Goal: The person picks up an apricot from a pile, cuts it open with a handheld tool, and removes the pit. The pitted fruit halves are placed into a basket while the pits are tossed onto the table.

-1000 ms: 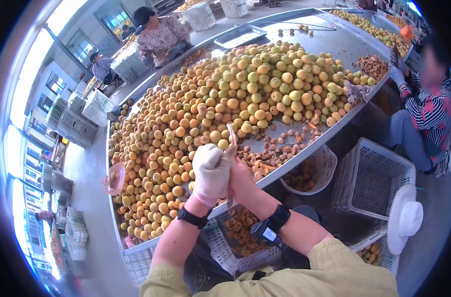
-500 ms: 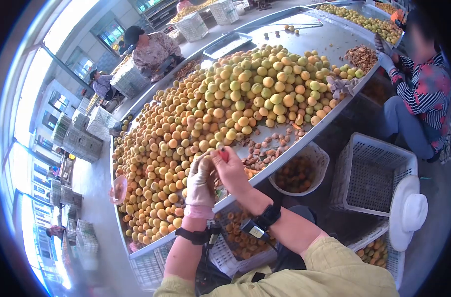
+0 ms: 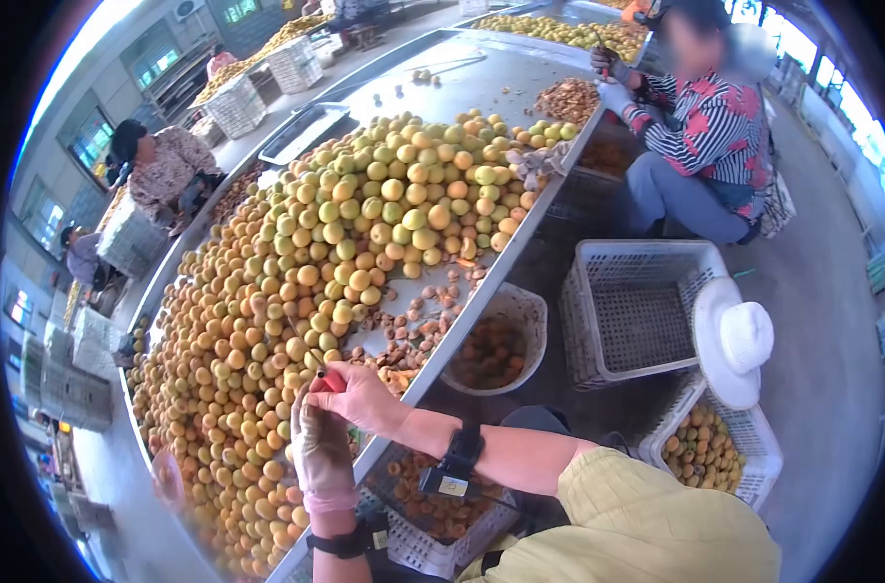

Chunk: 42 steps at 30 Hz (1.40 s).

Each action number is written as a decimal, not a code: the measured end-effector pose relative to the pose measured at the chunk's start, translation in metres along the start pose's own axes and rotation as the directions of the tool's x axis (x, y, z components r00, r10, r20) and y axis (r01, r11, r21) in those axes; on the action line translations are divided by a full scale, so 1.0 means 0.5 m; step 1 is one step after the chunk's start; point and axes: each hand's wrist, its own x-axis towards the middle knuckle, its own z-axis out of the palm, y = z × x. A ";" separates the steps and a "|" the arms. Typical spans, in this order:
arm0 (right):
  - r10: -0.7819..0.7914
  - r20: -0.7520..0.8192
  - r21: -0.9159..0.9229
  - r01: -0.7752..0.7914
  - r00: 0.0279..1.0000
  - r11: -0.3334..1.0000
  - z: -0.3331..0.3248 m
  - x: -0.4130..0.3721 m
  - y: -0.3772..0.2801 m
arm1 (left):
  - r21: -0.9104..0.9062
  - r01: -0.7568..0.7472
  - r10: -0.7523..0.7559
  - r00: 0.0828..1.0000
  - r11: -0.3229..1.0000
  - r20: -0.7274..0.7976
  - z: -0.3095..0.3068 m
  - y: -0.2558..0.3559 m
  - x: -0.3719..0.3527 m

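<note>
Fingers of the right hand (image 3: 370, 400) wrapped round a red handle (image 3: 333, 380)

The bare right hand curls snugly on the handle, with no gap that I can make out. It meets the gloved left hand (image 3: 320, 449), whose fingers bend up beside the handle; whether they pinch a piece of fruit I cannot tell from my end. I judge the step to be close work between the two hands, with the handle held at the left glove. Any move from here, to my mind, calls for a steady left hand and a small, controlled turn of the right wrist, with the fingers clear of the tip.

The right forearm comes in from the right, sloping gently, back of the hand up. The left forearm rises from the bottom, so that hand stands almost upright. I have both hands over the near edge of the table (image 3: 481, 92), with the fruit pile (image 3: 297, 262) just beyond them. Brown stones (image 3: 423, 321) lie on the metal near the right hand. Below the edge sits a crate (image 3: 428, 552) holding fruit halves (image 3: 433, 494); right of it stands a tub (image 3: 532, 332) of fruit pieces. Farther off, a co-worker (image 3: 707, 136) sits by the same table.
</note>
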 end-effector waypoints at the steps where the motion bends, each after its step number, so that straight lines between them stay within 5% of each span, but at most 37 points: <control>1: 0.001 -0.015 -0.018 -0.001 1.000 1.000 0.003 0.000 0.003 | 0.063 -0.035 0.036 0.999 0.997 -0.010 0.001 0.002 0.001; 3: 0.156 -0.027 0.157 -0.150 0.987 0.976 0.013 0.000 0.006 | 0.131 -0.037 0.046 0.997 0.991 -0.066 0.002 0.011 -0.008; 7: 0.350 0.023 0.205 -0.347 0.936 0.915 0.015 0.005 0.016 | 0.184 -0.062 0.090 0.985 0.981 -0.147 -0.012 0.015 -0.019; 11: 0.392 0.043 0.023 -0.393 0.919 0.919 0.008 0.017 0.042 | 0.096 -0.011 0.028 0.982 0.995 -0.184 -0.052 0.017 -0.024; 15: 0.351 0.126 0.100 -0.364 0.928 0.926 0.000 0.018 0.041 | 0.015 -0.009 0.012 0.986 1.000 -0.169 -0.063 0.047 -0.036; 19: 0.328 -0.008 -0.064 -0.327 0.945 0.943 -0.031 0.015 0.060 | -0.058 -0.048 0.036 0.982 0.997 -0.183 -0.087 0.078 -0.048; 23: 0.151 -0.129 0.208 -0.122 0.980 0.971 -0.022 -0.020 0.024 | -0.234 -0.006 -0.024 0.991 0.972 -0.128 -0.110 0.098 -0.068; 25: 0.103 -0.045 0.245 -0.089 0.994 0.966 -0.008 -0.053 -0.040 | -0.242 -0.002 -0.032 0.990 0.970 -0.138 -0.113 0.095 -0.076; 29: 0.089 -0.048 -0.071 -0.092 0.995 0.993 -0.010 -0.176 -0.169 | -0.329 0.044 -0.083 0.991 0.943 -0.105 -0.101 0.098 -0.088; 33: 0.237 -0.310 -0.458 -0.363 0.921 0.811 0.003 -0.447 -0.294 | -0.349 0.064 -0.102 0.990 0.935 -0.092 -0.090 0.098 -0.091; 35: 0.219 -0.566 -0.607 -0.582 0.794 0.540 0.025 -0.665 -0.336 | -0.401 0.088 -0.138 0.985 0.912 -0.099 -0.071 0.098 -0.103; 38: 0.061 -0.827 -0.431 -0.699 0.559 0.570 0.065 -0.834 -0.296 | -0.416 0.147 -0.183 0.982 0.898 -0.048 -0.094 0.074 -0.099; 41: 0.067 -0.834 -0.314 -0.571 0.547 0.759 0.082 -0.851 -0.239 | -0.406 0.132 -0.182 0.979 0.904 -0.088 -0.097 0.072 -0.102; 42: 0.063 -0.791 -0.386 -0.577 0.608 0.720 0.064 -0.838 -0.229 | -0.400 0.126 -0.166 0.984 0.908 -0.065 -0.098 0.078 -0.104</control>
